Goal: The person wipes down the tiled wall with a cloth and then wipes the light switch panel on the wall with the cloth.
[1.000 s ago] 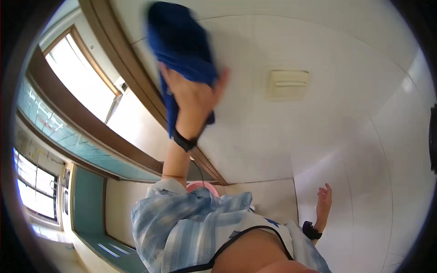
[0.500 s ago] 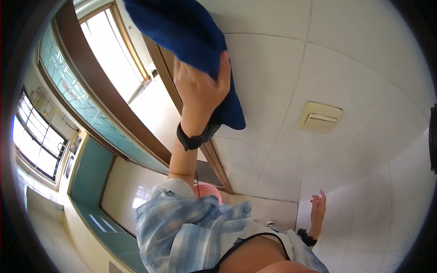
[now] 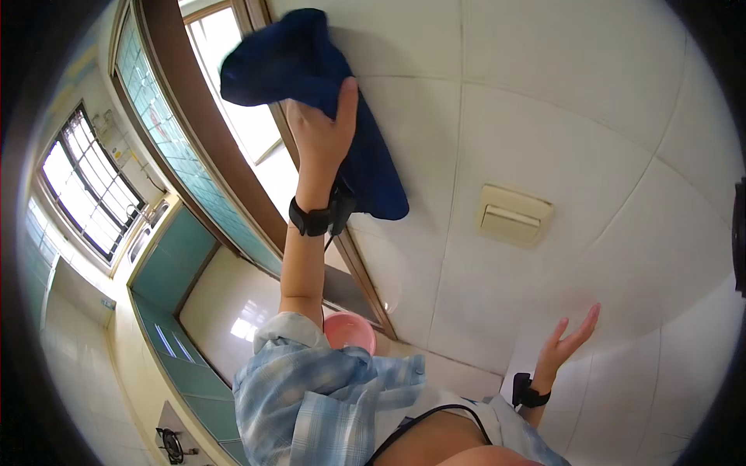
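A dark blue cloth (image 3: 291,58) is in my left hand (image 3: 320,128), at the upper left of the tiled wall beside the wooden door frame. My thumb lies over the cloth and the other fingers are hidden in its folds; one end hangs down along the wall past my wrist. My right hand (image 3: 566,342) is low on the right near the wall, fingers apart, holding nothing. To the right of the cloth, a cream wall switch (image 3: 514,216) is fixed on the tiles. Each wrist wears a black band.
A pink basin (image 3: 350,332) stands on the floor below my left forearm. On the left are a sliding glass door (image 3: 167,116), a kitchen counter with a sink (image 3: 148,233), a barred window (image 3: 89,182) and a stove burner (image 3: 172,445).
My left hand and the cloth have shifted relative to the wall and door frame, and the cloth's upper part now folds to the left. My right hand has risen, its fingers spread. The view has turned.
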`<action>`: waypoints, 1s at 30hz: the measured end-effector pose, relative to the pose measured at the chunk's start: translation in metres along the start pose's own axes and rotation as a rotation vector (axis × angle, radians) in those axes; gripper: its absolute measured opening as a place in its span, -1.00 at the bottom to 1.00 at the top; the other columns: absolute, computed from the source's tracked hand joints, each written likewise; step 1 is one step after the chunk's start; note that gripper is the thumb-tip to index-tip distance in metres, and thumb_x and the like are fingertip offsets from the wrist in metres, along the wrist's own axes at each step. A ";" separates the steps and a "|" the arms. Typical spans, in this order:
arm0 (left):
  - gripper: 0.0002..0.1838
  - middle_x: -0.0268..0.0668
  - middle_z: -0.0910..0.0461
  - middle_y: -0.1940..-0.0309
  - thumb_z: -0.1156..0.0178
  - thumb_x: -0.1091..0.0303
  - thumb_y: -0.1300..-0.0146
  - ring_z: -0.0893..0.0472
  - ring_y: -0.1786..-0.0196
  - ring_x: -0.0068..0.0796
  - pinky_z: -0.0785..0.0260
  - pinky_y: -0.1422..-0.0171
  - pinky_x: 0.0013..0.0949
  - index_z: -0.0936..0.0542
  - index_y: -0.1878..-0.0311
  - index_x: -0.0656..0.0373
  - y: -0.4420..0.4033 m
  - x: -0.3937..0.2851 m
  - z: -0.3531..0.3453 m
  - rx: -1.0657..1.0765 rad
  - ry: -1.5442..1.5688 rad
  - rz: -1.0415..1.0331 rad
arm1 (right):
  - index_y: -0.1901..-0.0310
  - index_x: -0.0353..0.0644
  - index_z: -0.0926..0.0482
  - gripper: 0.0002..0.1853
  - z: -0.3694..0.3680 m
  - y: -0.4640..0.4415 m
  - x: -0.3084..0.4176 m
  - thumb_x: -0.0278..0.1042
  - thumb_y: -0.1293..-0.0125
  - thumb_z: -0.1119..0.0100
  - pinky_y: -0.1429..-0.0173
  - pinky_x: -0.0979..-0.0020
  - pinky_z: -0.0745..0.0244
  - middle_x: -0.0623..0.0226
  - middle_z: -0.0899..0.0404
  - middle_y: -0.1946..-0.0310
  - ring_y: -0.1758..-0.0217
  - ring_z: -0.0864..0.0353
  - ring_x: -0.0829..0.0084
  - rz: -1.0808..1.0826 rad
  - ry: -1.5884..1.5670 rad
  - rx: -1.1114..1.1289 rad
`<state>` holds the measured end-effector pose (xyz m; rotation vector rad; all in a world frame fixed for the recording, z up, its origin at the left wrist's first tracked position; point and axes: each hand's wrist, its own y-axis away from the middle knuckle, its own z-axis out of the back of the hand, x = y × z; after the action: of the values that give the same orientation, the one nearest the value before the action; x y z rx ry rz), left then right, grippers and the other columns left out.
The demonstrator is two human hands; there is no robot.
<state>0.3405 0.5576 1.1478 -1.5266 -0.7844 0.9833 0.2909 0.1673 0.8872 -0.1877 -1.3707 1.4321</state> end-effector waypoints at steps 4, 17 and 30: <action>-0.77 -0.05 -0.54 0.37 -0.23 0.35 -0.05 -0.53 0.30 0.02 -0.34 0.18 -0.13 -0.54 0.27 0.31 0.033 -0.021 -0.011 -0.041 -0.062 -0.228 | -0.37 -0.24 0.09 -0.38 -0.031 0.002 -0.024 -0.22 -0.38 0.15 -0.43 0.10 0.24 0.02 0.26 -0.41 -0.47 0.24 0.05 0.043 0.043 0.039; -0.77 -0.03 -0.56 0.25 -0.18 0.42 -0.08 -0.53 0.17 -0.01 -0.28 -0.03 -0.20 -0.54 0.19 0.32 0.040 0.002 0.013 0.105 -0.125 -0.014 | -0.36 -0.32 0.17 -0.37 -0.074 -0.002 -0.029 -0.33 -0.34 0.21 -0.42 -0.02 0.33 -0.08 0.41 -0.39 -0.46 0.43 -0.04 0.105 0.031 -0.296; -0.58 -0.03 -0.53 0.13 -0.22 0.37 0.00 -0.49 0.04 -0.02 -0.21 -0.12 -0.15 -0.49 0.04 0.33 0.014 -0.015 0.018 0.302 -0.143 0.373 | -0.35 -0.34 0.13 -0.42 -0.088 -0.004 -0.029 -0.20 -0.40 0.40 -0.43 0.04 0.28 -0.05 0.37 -0.40 -0.47 0.39 0.03 0.190 0.191 -0.414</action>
<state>0.3170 0.5493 1.1353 -1.3717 -0.4271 1.4310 0.3687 0.1981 0.8469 -0.7209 -1.5055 1.2299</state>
